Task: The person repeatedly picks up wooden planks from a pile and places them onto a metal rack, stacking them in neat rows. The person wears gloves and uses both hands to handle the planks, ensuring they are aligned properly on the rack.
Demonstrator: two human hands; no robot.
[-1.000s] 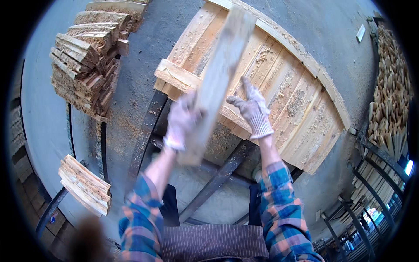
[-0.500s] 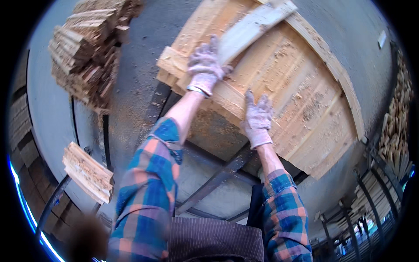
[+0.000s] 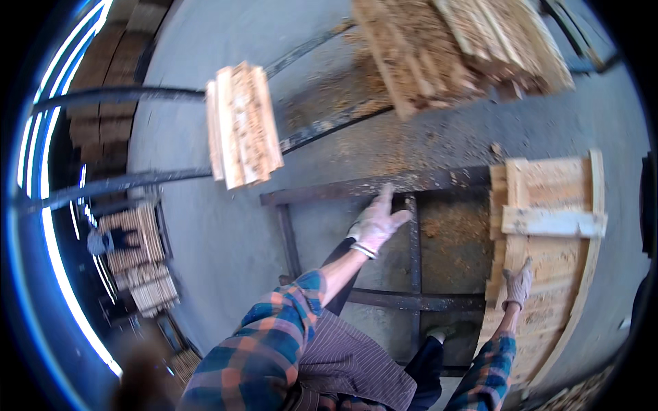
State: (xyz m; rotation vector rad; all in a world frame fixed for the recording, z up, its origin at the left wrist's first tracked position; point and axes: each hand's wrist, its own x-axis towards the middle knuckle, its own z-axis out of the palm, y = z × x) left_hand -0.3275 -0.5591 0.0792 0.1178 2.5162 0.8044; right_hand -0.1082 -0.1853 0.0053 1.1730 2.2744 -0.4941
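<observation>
My left hand [image 3: 379, 222], in a pale work glove, is in the air over a dark metal frame [image 3: 370, 188]. Its fingers are stretched out with the thumb apart, and nothing is in it. To the right, my gloved right hand [image 3: 519, 284] rests on the batten along the near side of a wooden panel [image 3: 548, 274], its index finger extended. The panel of joined boards lies on the frame's right end, strewn with wood shavings. A whitish board [image 3: 554, 222] lies crosswise on it, beyond my right hand.
A stack of rough wooden strips [image 3: 459, 48] stands at the far right. Further left, a small bundle of strips [image 3: 243, 127] sits on dark rails [image 3: 130, 183]. Sawdust [image 3: 456, 236] covers part of the floor. A person [image 3: 113, 241] is by stacked wood at the far left.
The view has swung left, so the panel now appears at the right. My left hand has come off the panel and is over the metal frame; my right hand remains on the panel.
</observation>
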